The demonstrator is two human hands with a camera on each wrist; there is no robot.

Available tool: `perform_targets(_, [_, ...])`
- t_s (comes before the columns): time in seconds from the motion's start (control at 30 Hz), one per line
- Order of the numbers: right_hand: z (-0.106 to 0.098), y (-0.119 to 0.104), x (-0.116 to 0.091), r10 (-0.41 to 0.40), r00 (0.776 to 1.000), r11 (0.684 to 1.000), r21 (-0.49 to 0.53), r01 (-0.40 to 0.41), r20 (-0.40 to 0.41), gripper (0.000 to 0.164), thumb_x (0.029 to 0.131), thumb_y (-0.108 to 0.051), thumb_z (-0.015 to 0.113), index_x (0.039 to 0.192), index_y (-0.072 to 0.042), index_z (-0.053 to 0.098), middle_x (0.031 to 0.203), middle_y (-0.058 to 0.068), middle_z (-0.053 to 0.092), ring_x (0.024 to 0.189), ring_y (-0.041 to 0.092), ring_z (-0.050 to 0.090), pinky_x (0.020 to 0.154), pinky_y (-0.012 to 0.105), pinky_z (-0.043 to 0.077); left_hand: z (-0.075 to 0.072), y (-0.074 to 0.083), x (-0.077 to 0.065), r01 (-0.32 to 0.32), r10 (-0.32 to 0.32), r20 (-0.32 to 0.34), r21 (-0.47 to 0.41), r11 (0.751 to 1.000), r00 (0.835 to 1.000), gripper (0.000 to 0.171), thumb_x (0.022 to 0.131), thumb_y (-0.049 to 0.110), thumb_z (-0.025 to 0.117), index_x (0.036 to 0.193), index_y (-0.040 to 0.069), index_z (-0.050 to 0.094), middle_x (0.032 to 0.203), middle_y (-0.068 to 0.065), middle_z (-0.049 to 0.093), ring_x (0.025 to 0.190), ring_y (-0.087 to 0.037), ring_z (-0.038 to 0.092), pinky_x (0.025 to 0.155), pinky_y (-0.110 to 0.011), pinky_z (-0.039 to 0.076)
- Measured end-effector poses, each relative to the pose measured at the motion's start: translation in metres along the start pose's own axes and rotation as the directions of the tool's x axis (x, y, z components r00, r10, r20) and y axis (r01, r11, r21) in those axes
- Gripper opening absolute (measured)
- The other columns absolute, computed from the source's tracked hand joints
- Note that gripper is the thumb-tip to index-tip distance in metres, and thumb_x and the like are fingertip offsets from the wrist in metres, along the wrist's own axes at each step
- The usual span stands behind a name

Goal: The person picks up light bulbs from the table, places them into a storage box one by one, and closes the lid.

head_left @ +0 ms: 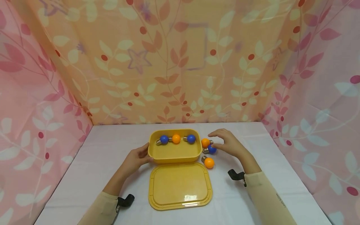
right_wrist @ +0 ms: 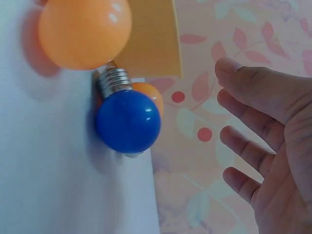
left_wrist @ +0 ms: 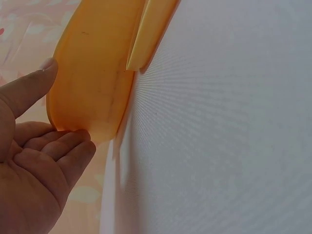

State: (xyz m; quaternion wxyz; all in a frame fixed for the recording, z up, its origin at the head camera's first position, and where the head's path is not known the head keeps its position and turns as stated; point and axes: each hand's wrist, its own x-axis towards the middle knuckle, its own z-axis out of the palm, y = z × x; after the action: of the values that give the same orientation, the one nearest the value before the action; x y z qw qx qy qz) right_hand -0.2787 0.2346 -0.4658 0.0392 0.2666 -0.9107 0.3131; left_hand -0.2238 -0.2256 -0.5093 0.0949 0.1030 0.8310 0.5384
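Observation:
A yellow plastic box (head_left: 174, 153) stands open on the table with two blue bulbs and an orange bulb (head_left: 176, 139) in it. My left hand (head_left: 137, 159) holds its near left corner, thumb (left_wrist: 36, 87) at the rim and fingers against the end wall. To the right of the box lie an orange bulb (head_left: 205, 142), a blue bulb (right_wrist: 128, 122) and another orange bulb (right_wrist: 85, 31) nearer me. My right hand (head_left: 229, 143) hovers beside the upper two, thumb and fingers apart, with nothing between them.
A yellow lid (head_left: 180, 186) lies flat on the table, just in front of the box. White cloth (head_left: 112, 137) covers the table. Flowered curtains (head_left: 174, 62) enclose the back and both sides. Black wrist-camera mounts (head_left: 126, 201) stick out from both sleeves.

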Motion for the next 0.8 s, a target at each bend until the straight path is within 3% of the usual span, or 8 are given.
perform_targets(0.3, [0.011, 0.016, -0.014, 0.05, 0.999, 0.997, 0.063, -0.05, 0.003, 0.039, 0.089, -0.017, 0.082, 0.127, -0.017, 0.072, 0.128, -0.001, 0.07, 0.128, 0.028, 0.055, 0.114, 0.059, 0.041, 0.0, -0.003, 0.001, -0.009, 0.009, 0.002, 0.008, 1.0, 1.0, 0.09, 0.089, 0.032, 0.081, 0.162, 0.012, 0.031, 0.163, -0.006, 0.04, 0.145, -0.026, 0.047, 0.107, -0.032, 0.05])
perform_targets(0.8, [0.025, 0.037, -0.018, 0.149, 0.987, 0.987, 0.05, -0.153, 0.067, 0.046, 0.086, -0.023, 0.085, 0.13, -0.018, 0.071, 0.132, 0.002, 0.069, 0.132, 0.032, 0.053, 0.117, 0.061, 0.036, 0.0, 0.0, 0.0, -0.018, 0.018, 0.003, 0.002, 1.0, 1.0, 0.089, 0.09, 0.029, 0.081, 0.161, 0.013, 0.032, 0.162, -0.006, 0.041, 0.144, -0.026, 0.047, 0.104, -0.028, 0.052])
